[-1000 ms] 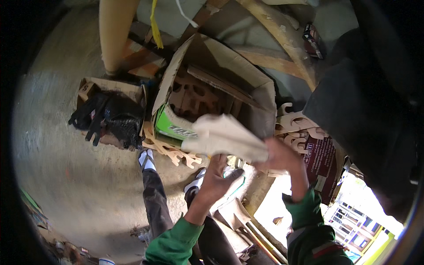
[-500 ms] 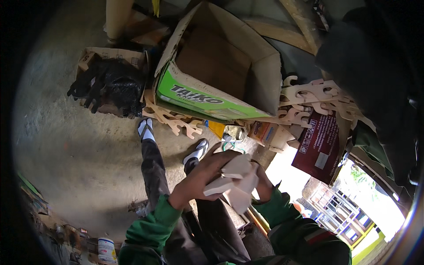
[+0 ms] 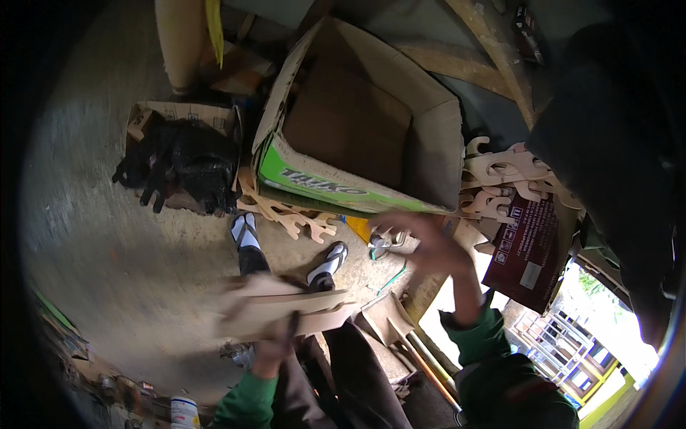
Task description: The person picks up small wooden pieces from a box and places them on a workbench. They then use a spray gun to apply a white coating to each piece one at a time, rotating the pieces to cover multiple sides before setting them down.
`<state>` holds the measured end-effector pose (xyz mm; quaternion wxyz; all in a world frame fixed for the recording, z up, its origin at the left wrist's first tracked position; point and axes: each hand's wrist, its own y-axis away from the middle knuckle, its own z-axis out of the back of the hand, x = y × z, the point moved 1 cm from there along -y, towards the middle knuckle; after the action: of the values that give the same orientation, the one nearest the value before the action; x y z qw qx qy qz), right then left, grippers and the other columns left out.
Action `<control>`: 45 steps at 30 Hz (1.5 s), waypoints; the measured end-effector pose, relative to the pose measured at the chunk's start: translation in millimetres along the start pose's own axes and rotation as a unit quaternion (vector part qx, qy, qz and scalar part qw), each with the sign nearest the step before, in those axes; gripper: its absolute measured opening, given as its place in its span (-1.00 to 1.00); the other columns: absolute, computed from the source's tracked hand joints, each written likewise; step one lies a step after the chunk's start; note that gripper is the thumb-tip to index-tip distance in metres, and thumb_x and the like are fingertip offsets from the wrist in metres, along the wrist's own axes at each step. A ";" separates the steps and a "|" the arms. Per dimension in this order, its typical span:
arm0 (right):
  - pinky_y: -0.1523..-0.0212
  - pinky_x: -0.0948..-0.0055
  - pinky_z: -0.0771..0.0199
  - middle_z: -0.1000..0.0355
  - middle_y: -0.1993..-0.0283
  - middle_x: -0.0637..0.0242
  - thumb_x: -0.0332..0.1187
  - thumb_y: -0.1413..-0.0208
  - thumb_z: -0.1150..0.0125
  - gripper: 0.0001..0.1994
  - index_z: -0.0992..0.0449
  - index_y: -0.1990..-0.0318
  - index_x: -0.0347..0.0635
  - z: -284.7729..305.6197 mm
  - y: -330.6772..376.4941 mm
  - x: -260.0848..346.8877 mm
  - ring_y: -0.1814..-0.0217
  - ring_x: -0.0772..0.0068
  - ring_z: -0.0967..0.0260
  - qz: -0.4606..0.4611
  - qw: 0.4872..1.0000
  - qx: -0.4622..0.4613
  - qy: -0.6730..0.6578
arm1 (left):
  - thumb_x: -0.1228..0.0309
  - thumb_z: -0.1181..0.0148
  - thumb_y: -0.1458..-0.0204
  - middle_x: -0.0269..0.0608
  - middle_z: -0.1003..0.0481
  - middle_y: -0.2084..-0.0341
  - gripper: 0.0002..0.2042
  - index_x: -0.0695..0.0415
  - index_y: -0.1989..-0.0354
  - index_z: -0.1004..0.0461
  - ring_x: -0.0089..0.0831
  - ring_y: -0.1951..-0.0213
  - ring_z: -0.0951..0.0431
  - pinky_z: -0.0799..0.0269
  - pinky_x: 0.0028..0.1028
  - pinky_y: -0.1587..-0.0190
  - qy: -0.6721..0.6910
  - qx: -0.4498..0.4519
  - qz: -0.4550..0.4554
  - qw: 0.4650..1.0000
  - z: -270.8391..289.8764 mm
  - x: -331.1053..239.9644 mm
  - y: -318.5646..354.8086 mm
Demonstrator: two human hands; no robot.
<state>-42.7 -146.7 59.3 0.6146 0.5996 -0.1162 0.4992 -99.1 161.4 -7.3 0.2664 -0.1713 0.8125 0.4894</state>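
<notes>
In my left hand (image 3: 273,349) are several pale flat wooden pieces (image 3: 307,309), held in a loose stack above my legs. Their left end is smeared by motion. My right hand (image 3: 427,244) is raised apart from them, fingers spread and nothing held. It is near the lower right edge of a large carton (image 3: 314,179) with a green printed side. The carton's top is open and its brown inside shows.
Curved wooden cut-outs (image 3: 511,168) are piled right of the carton, above a maroon cardboard sheet (image 3: 525,247). At left sits a smaller box with black plastic (image 3: 189,161). A long-handled dustpan (image 3: 389,322) is beside my legs. A white tub (image 3: 184,413) stands at lower left.
My right hand has let go of the wooden pieces and moved up toward the carton, opening. My left hand has carried the pieces down and to the left.
</notes>
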 end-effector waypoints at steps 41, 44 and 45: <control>0.09 0.31 -0.37 -0.42 0.17 -0.01 -0.52 0.00 -0.02 -0.69 -0.36 0.05 -0.32 -64.3 -345.8 73.8 0.12 0.17 -0.38 0.056 0.892 0.234 0.383 | 0.28 -0.01 0.01 0.11 -0.43 0.21 -0.60 0.29 0.04 -0.32 0.03 0.19 -0.44 -0.33 -0.17 0.19 -0.283 -0.255 0.289 0.878 127.8 257.3 177.1; 0.09 0.31 -0.37 -0.42 0.17 -0.01 -0.52 0.01 -0.02 -0.69 -0.36 0.05 -0.32 -85.6 -378.5 97.3 0.11 0.16 -0.38 0.086 0.882 0.239 0.396 | 0.26 -0.02 0.01 0.11 -0.43 0.21 -0.59 0.28 0.04 -0.32 0.03 0.18 -0.44 -0.33 -0.17 0.19 -0.258 -0.265 0.293 0.882 119.6 268.2 170.0; 0.09 0.31 -0.37 -0.42 0.17 -0.01 -0.52 0.01 -0.02 -0.69 -0.36 0.05 -0.32 -94.4 -387.8 105.1 0.11 0.16 -0.38 0.097 0.878 0.242 0.401 | 0.26 -0.02 0.02 0.10 -0.43 0.21 -0.58 0.28 0.04 -0.32 0.03 0.18 -0.44 -0.33 -0.17 0.19 -0.249 -0.271 0.294 0.882 116.0 272.4 167.7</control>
<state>256.2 68.0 -127.5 0.3928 0.4638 0.2074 0.7665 -376.4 337.0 -96.8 0.2472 0.1381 0.5678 0.7729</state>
